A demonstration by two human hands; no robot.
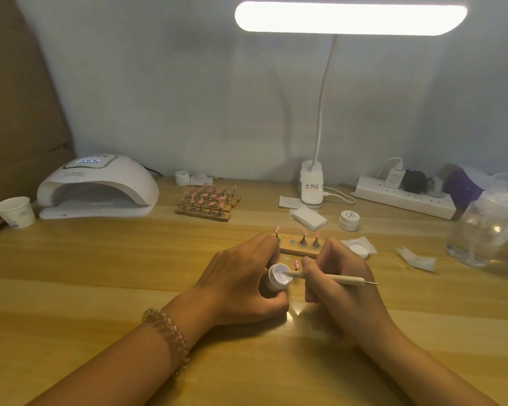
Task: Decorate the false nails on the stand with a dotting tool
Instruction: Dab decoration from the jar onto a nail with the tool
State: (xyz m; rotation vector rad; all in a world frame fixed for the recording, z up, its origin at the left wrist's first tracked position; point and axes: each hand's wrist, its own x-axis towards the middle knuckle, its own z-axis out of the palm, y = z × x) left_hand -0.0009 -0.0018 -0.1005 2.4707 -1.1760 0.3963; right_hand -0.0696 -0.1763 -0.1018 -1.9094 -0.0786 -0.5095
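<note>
The left hand [244,279] curls its fingers [273,300] round a small open white jar [278,279], whose mouth tips toward the right hand [346,262]. That hand pinches a wooden dotting tool [335,278], which lies almost level. One tip is dipped in the jar and the thin metal tip at the other end pokes out past the hand. A pink nail [296,263] shows between the two hands; I cannot tell what holds it.

Just behind the knuckles lies the wooden stand [299,251], with three more pink nails upright on it. All of this sits on a pale wood-grain table [100,273] against a grey-white wall [188,98].

- **Left:** a nail lamp [97,186] and a cup [14,212].
- **Centre back:** a second stand [207,202], crowded with nails.
- **Right:** a lit desk lamp [349,17], a power strip [405,197] and a loose lid [358,248].

Both forearms reach in from the near edge, with the wrists low on the table. A coiled bracelet [167,332] circles the left wrist.
</note>
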